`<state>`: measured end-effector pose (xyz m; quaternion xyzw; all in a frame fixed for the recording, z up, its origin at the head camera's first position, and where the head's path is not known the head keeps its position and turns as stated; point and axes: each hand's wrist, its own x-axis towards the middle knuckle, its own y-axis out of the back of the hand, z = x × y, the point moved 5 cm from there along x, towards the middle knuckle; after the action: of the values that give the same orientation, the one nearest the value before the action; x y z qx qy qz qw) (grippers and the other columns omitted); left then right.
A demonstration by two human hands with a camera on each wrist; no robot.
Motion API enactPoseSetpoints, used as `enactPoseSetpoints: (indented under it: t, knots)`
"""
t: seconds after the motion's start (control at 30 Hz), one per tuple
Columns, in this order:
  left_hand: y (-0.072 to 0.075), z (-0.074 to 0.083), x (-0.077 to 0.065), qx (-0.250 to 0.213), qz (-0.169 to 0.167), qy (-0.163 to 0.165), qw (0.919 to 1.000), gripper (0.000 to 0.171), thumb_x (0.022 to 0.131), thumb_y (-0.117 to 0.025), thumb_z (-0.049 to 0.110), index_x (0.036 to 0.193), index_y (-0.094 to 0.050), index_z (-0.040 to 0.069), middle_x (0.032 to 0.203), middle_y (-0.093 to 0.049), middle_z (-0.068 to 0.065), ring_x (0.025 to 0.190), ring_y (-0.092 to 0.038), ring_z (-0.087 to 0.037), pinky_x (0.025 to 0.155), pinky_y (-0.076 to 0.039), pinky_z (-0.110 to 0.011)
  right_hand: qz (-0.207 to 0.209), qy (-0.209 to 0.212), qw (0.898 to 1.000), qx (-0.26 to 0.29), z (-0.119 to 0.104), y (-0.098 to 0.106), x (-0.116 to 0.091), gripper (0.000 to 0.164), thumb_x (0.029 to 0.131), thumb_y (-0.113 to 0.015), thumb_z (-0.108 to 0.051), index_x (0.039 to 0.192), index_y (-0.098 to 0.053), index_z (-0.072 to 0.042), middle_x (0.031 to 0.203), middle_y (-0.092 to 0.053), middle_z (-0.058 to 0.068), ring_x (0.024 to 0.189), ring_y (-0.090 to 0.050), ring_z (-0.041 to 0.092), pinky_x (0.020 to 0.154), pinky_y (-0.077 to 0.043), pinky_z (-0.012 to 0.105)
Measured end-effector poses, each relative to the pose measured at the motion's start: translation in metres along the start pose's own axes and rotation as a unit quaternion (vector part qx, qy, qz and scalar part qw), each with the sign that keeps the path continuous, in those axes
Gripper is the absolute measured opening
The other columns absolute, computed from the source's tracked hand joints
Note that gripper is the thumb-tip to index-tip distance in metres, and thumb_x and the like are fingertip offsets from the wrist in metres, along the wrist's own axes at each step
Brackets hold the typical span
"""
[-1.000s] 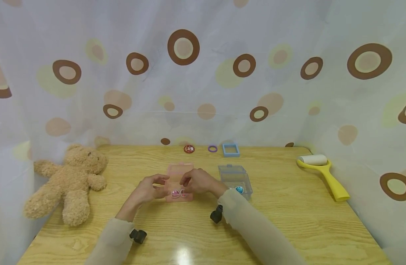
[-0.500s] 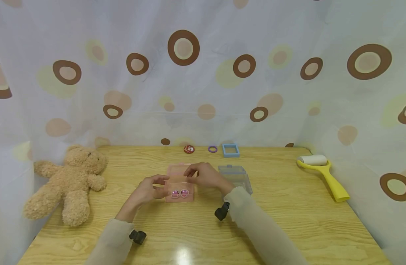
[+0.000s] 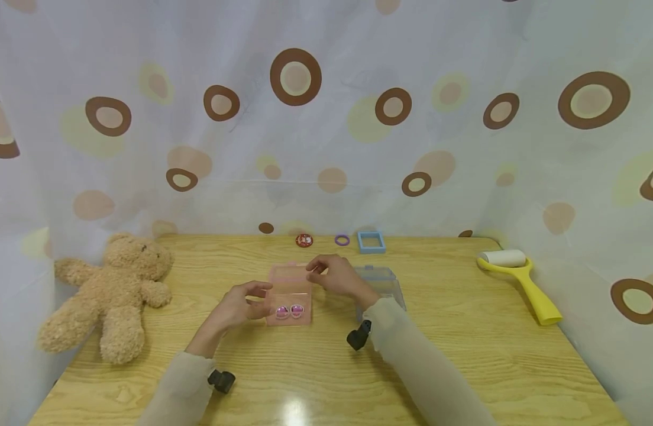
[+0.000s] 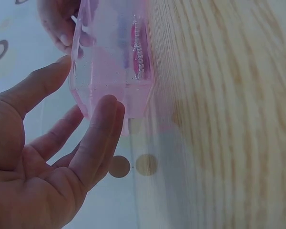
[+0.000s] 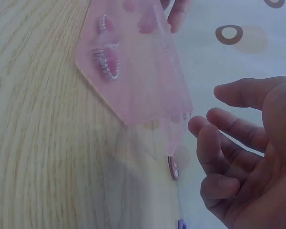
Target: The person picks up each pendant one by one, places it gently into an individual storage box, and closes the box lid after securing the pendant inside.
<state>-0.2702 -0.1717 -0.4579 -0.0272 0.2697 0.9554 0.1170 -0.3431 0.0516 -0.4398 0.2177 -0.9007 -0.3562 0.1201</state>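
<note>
A translucent pink box [image 3: 289, 290] lies with its lid folded back on the table. In its front part are small pink sunglasses [image 3: 290, 312] with beaded rims. At the box's left side is my left hand [image 3: 240, 305], thumb and fingers spread around the corner; whether they touch it I cannot tell. My right hand [image 3: 337, 277] hovers by the box's right edge, its fingers loosely bent and holding nothing in the right wrist view. Partly behind my right wrist stands an opened clear grey box [image 3: 387, 287]; its contents are mostly hidden.
A teddy bear [image 3: 116, 290] sits at the left. Along the back edge lie a red round badge [image 3: 304, 240], a purple ring [image 3: 342, 239] and a blue square frame [image 3: 371, 242]. A yellow-handled lint roller [image 3: 534, 293] lies at the right, and a patterned curtain [image 3: 326, 136] surrounds the table.
My right hand has drawn back up and right from inside the pink box, uncovering the pink sunglasses. My right forearm now covers the blue item in the grey box. The left hand stays put.
</note>
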Motion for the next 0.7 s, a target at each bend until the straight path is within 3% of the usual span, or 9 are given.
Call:
enactPoseSetpoints:
  t: [0.2,0.47,0.7]
  knots:
    - [0.0005,0.0003,-0.0001,-0.001,-0.002,0.000,1.0000,0.054,0.089,-0.075,0.013,0.138,-0.056,0.003,0.134,-0.058,-0.025,0.111,-0.063,-0.037,0.086,-0.058,-0.042,-0.023,-0.032,0.999,0.037,0.0037,-0.0025,0.0009,0.029,0.098,-0.064,-0.023,0.120,-0.067,-0.005,0.103,-0.070,0.011,0.076,-0.070,0.030,0.063,-0.053,0.029]
    - [0.0012,0.0006,0.0007,-0.001,-0.003,-0.003,1.0000,0.055,0.088,-0.076,0.012,0.138,-0.056,0.002,0.133,-0.058,-0.025,0.110,-0.064,-0.036,0.086,-0.058,-0.042,-0.044,-0.054,0.997,0.028,0.0088,-0.0086,0.0052,0.030,0.099,-0.061,-0.024,0.122,-0.066,-0.006,0.103,-0.070,0.009,0.071,-0.068,0.026,0.061,-0.051,0.028]
    - [0.0007,-0.0001,0.0014,-0.003,-0.002,0.003,1.0000,0.054,0.088,-0.076,0.011,0.138,-0.056,0.003,0.133,-0.059,-0.024,0.110,-0.064,-0.035,0.085,-0.058,-0.040,-0.033,-0.043,0.998,0.043,0.0073,-0.0068,0.0051,0.034,0.100,-0.058,-0.025,0.129,-0.061,-0.006,0.110,-0.069,0.012,0.072,-0.068,0.029,0.062,-0.053,0.029]
